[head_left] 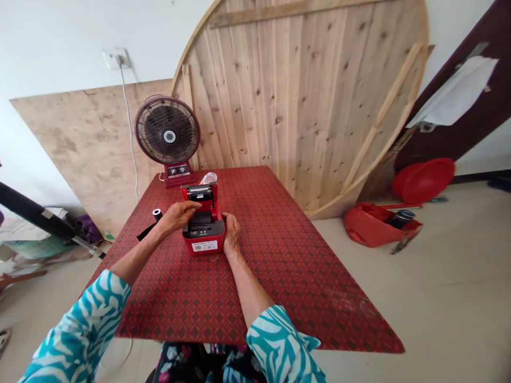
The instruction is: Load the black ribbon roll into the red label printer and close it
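Note:
A small red and black label printer stands on the red patterned table with its lid flipped up. My left hand reaches over the printer's left side, fingers curled into the open paper bay. My right hand rests flat against the printer's right side, fingers together, steadying it. A black roll with a dark strip trailing from it lies on the table just left of my left wrist.
A red table fan stands at the table's far edge, a clear plastic bottle behind the printer. A large round wooden board leans on the wall. Red bag and red basin lie on the floor, right.

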`<action>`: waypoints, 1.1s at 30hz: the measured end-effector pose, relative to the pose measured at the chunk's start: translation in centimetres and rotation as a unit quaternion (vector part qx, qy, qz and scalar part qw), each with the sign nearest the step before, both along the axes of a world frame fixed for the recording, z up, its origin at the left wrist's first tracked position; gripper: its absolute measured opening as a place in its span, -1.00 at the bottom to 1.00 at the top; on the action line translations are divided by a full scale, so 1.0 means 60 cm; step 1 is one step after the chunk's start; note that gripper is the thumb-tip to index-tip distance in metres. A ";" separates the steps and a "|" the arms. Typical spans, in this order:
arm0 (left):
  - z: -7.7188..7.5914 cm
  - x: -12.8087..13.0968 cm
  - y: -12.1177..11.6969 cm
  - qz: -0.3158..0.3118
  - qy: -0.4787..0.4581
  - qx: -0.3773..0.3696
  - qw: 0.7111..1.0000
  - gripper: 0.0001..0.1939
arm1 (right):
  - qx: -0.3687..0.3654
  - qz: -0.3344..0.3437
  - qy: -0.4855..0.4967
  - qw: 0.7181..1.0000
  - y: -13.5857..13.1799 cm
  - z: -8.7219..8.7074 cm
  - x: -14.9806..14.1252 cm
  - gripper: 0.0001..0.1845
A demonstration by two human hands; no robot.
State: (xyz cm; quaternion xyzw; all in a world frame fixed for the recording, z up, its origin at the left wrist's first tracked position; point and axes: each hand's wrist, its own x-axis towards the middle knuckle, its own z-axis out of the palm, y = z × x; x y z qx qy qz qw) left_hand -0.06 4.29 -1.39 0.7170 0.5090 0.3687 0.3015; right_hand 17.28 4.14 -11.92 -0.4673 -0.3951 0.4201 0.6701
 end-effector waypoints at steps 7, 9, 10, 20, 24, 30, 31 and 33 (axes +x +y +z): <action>-0.001 0.049 0.082 -0.054 0.228 -0.038 0.971 -0.79 | -0.002 0.003 0.021 1.000 0.006 -0.002 -0.006 -0.59; -0.002 0.050 0.090 -0.061 0.254 -0.043 0.964 -0.80 | -0.002 0.001 0.024 1.000 0.007 -0.003 -0.006 -0.60; -0.002 0.049 0.092 -0.067 0.258 -0.046 0.963 -0.81 | -0.002 0.001 0.026 1.000 0.008 -0.003 -0.006 -0.60; 0.001 0.052 0.084 -0.153 0.243 -0.070 0.955 -0.90 | 0.003 0.002 0.021 1.000 0.010 -0.003 -0.007 -0.62; 0.002 0.053 0.086 -0.151 0.244 -0.073 0.955 -0.88 | 0.005 -0.004 0.015 1.000 0.010 -0.001 -0.006 -0.62; 0.003 0.045 0.067 -0.086 0.257 -0.026 0.962 -0.78 | 0.007 0.001 0.017 1.000 0.009 0.001 -0.006 -0.63; 0.003 0.045 0.062 -0.072 0.262 -0.014 0.962 -0.76 | 0.008 0.001 0.020 1.000 0.008 0.001 -0.006 -0.63; 0.004 0.047 0.055 -0.055 0.277 -0.003 0.959 -0.73 | 0.009 0.001 0.022 1.000 0.007 0.001 -0.006 -0.63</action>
